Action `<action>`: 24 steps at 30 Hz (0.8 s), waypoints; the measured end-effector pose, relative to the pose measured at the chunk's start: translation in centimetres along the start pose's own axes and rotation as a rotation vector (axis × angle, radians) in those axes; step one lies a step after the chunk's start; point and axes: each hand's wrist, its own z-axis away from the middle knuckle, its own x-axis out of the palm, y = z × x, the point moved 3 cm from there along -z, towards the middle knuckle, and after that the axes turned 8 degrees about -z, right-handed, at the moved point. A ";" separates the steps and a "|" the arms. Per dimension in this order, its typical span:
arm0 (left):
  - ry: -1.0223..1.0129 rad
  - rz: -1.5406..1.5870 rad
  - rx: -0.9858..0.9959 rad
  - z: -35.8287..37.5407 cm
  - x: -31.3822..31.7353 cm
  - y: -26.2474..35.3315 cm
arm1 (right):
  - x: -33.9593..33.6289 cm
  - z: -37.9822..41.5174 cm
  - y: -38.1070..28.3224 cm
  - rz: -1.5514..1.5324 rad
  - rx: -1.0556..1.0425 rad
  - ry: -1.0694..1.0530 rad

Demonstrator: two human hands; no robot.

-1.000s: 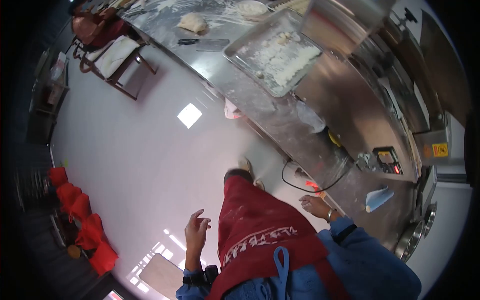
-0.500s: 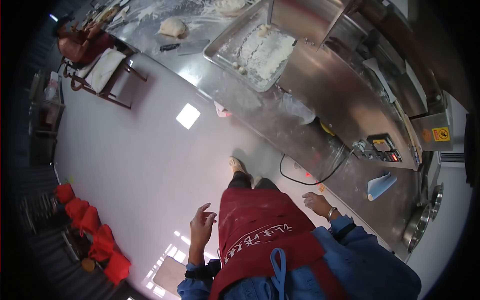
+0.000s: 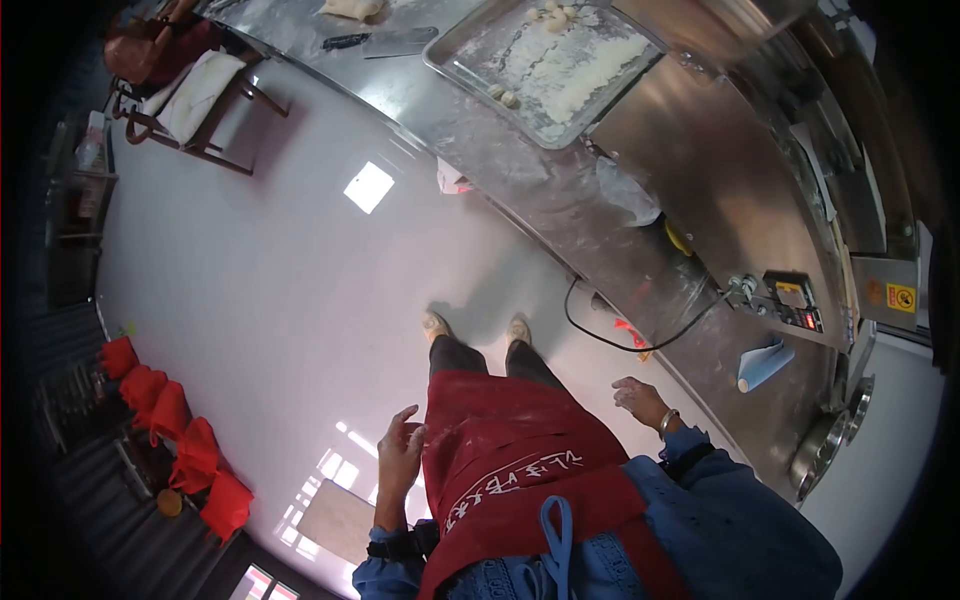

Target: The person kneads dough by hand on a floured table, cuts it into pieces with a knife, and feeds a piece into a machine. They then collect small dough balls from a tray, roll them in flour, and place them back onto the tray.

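My left hand hangs in the air beside the red apron, fingers curved and apart, with nothing in it. On the other side my right hand, pale with flour and wearing a bangle at the wrist, is also empty, its fingers loosely spread. It is nearest to the front of the steel counter. Farther up on that counter lies a floured metal tray, holding several small dough balls. Left of the tray is a flat wide blade with a black handle, near a dough piece.
A black cable loops over the counter's edge from a control box. A blue roll and steel bowls are at the right. A person is by a chair; red covers line the left.
My view has shifted forward and down, so the tray and counter sit higher in the picture. Both feet now show apart on the floor. The hands stay empty at my sides.
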 end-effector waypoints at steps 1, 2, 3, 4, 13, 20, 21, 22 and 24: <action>-0.010 -0.029 0.003 -0.2 -0.5 0.1 | 0.3 -0.1 0.3 0.002 0.001 0.004; -0.022 -0.058 0.007 -0.6 -1.1 0.1 | 0.6 -0.2 0.7 -0.017 -0.008 0.023; -0.022 -0.065 0.012 -1.1 -1.7 -0.3 | 0.9 -0.3 0.9 -0.036 -0.015 0.043; -0.029 -0.063 0.015 -1.7 -2.4 -0.7 | 1.5 -0.1 0.3 -0.035 -0.013 0.050; -0.013 -0.078 0.131 -7.9 -11.4 -2.0 | 7.9 1.1 -4.8 -0.060 0.091 0.197; -0.019 -0.117 0.178 -10.6 -14.8 -0.7 | 10.1 1.0 -8.3 0.018 -0.115 0.238; -0.026 -0.121 0.179 -10.7 -15.1 -0.6 | 10.4 0.9 -8.1 0.163 -0.198 0.234; -0.047 -0.132 0.173 -10.6 -15.3 -0.6 | 10.9 1.1 -8.4 0.159 -0.190 0.238; -0.069 -0.142 0.176 -10.6 -15.8 -0.6 | 11.4 1.0 -8.7 -0.156 0.015 0.268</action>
